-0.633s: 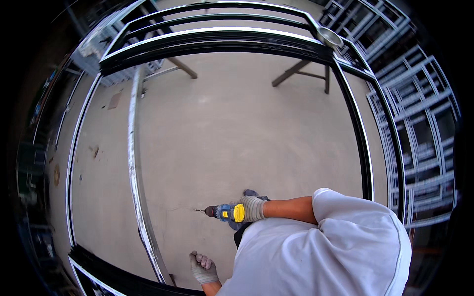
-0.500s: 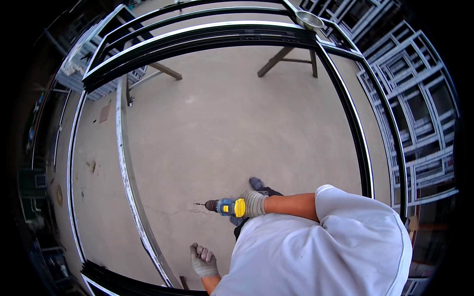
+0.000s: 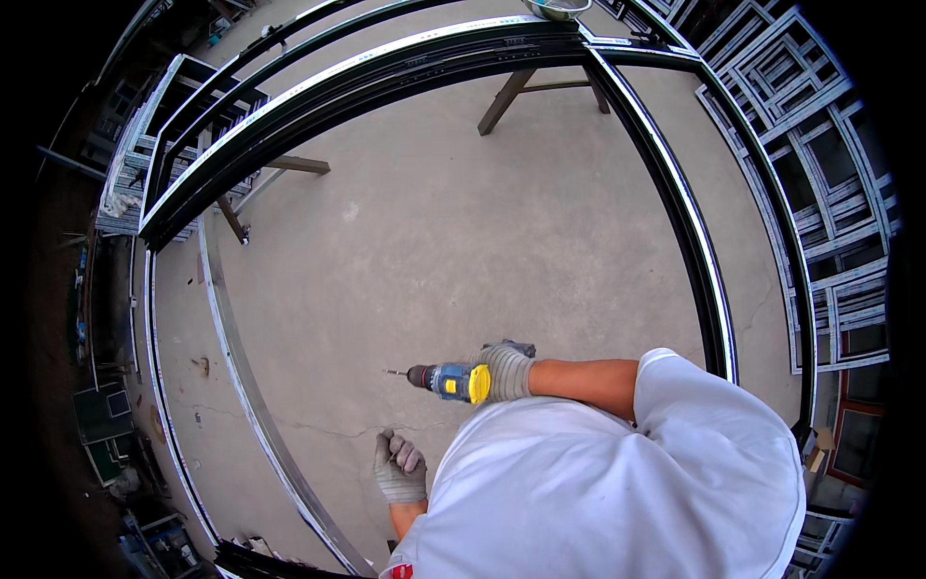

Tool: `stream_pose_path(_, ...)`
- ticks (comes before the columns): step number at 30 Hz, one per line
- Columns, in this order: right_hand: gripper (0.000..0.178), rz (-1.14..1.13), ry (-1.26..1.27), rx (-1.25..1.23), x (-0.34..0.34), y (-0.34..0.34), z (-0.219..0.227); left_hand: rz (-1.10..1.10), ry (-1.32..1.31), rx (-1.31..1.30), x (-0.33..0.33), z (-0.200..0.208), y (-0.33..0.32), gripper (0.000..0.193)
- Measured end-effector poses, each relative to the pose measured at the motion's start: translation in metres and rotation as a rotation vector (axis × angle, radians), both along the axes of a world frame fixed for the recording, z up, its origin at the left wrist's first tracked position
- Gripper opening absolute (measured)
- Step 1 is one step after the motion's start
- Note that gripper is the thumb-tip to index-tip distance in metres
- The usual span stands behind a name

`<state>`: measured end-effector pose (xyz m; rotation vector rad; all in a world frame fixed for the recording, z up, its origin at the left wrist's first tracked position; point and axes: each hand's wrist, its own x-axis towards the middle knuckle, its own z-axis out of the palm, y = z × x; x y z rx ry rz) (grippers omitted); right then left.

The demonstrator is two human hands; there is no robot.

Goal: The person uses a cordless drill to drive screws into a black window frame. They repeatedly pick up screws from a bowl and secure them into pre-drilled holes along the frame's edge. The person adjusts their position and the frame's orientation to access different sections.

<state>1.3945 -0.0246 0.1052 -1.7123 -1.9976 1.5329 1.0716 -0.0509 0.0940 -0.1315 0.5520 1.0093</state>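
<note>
My right hand [image 3: 505,374], in a grey knit glove, grips a cordless drill [image 3: 446,382]. The drill has a blue-grey body, a yellow part at its rear and a dark chuck, and its thin bit [image 3: 396,372] points left, touching nothing. Lower and to the left, my left hand [image 3: 400,469] wears a matching glove. Its fingers are curled closed; what they hold, if anything, I cannot make out. Around both hands runs a large black-and-silver metal frame [image 3: 666,169], with its far bar [image 3: 386,72] across the top of the view.
A metal bowl [image 3: 558,8] sits on the frame's far right corner. Wooden trestle legs [image 3: 504,102] stand under the far bar. A long metal bar [image 3: 253,405] runs along the left. Stacked window frames [image 3: 820,183] lean at the right, others [image 3: 130,183] at the far left. Concrete floor [image 3: 463,232] lies below.
My view has shifted and turned, so the frame's far bar sits higher and more slanted. My left hand has risen slightly. The drill remains in my right hand, its bit still pointing left.
</note>
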Motion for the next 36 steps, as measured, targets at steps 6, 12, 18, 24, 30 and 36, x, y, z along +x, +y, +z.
stream_pose_path(6,0.039,-0.819,1.333,-0.528,0.05,-0.001,-0.071,-0.125,0.057,-0.065,0.069,0.039,0.048,0.036)
stream_pose_path(12,0.032,-1.025,1.253,-0.529,0.105,-0.001,-0.039,-0.227,0.06,-0.12,0.103,0.057,0.103,0.034)
stream_pose_path(18,0.032,-0.692,0.361,-0.107,0.154,0.01,0.025,-0.332,0.123,-0.162,0.164,0.052,0.177,0.03)
stream_pose_path(24,0.031,-0.775,0.161,-0.105,0.192,0.053,0.028,-0.493,0.193,-0.119,0.244,0.044,0.277,0.025)
stream_pose_path(30,0.028,-0.62,-0.213,-0.197,0.236,0.115,0.046,-0.612,0.353,-0.061,0.32,0.062,0.385,0.023)
stream_pose_path(36,0.022,-1.68,1.364,-0.097,0.276,0.14,-0.002,-0.678,0.213,0.009,0.415,0.092,0.462,0.026)
